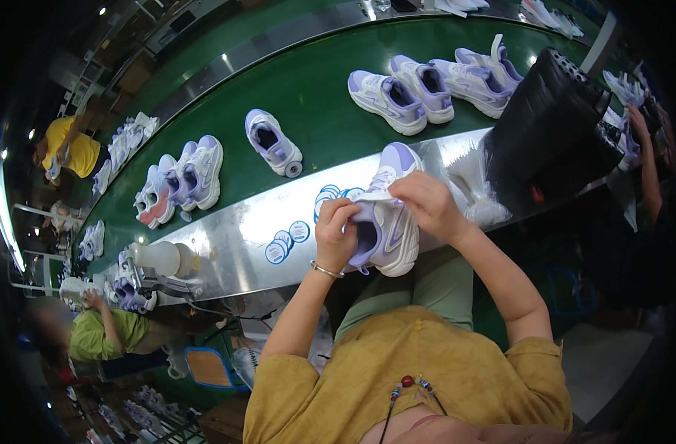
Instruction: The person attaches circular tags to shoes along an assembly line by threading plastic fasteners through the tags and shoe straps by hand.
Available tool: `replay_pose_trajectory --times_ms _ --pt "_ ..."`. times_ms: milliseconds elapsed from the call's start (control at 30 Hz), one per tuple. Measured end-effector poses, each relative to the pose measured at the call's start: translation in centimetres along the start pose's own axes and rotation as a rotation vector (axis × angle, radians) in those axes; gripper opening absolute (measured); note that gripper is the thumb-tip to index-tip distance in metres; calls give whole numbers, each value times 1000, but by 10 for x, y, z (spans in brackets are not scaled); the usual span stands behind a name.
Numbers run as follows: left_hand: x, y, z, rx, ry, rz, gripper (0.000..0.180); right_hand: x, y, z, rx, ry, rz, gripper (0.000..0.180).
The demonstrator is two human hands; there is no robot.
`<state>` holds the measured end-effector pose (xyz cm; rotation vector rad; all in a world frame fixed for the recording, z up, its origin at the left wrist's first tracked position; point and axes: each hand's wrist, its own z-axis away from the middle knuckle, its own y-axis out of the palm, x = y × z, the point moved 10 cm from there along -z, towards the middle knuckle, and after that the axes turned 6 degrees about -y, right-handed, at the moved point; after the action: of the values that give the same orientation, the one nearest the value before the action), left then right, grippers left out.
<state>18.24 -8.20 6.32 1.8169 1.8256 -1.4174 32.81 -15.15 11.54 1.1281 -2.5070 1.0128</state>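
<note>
Left hand (336,235) cups the lilac-and-white mesh sneaker (388,222) at the steel ledge's (234,237) near edge, right hand (427,203) pinching its tongue (pull it straight, I'd say).

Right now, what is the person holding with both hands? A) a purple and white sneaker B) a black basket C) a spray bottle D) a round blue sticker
A: the left hand and the right hand both grip a purple and white sneaker just above the metal table edge.
</note>
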Motion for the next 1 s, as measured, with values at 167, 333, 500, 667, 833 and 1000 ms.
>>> replay_pose_trajectory --times_ms 167,333,500,667,833,1000 --pt "5 -2 2 -20 -9 -29 34 28 9 13 106 -159 164 19" --pt "2 0 -1 -44 -11 -30 31 43 18 21 131 -286 286 24" --pt "4 3 -2 -60 -6 -23 30 50 29 35 146 -296 419 25" --pt "0 3 -4 -49 -65 29 32 46 11 30 126 -207 303 24" --pt "-38 21 -35 -10 55 21 29 75 -85 -30 -80 -17 -139 22" --pt "-49 17 -114 -120 286 -147 29 157 -169 -29 -86 -361 -551 18"
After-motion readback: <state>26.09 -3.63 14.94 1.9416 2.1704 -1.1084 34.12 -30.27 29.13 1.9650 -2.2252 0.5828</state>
